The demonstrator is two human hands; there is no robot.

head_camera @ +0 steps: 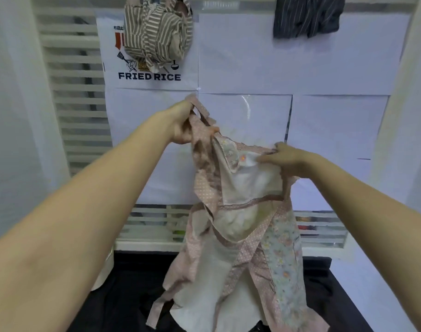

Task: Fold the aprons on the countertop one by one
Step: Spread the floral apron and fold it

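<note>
- Left hand [183, 124] grips the pink apron [238, 226] top, higher
- Right hand [284, 158] pinches the opposite edge; apron hangs lengthwise below both

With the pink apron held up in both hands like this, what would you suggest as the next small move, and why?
Probably draw the hands apart to spread the top edge. The left hand and right hand grip the pink apron close together, so it hangs bunched and twisted above the dark countertop.
</note>
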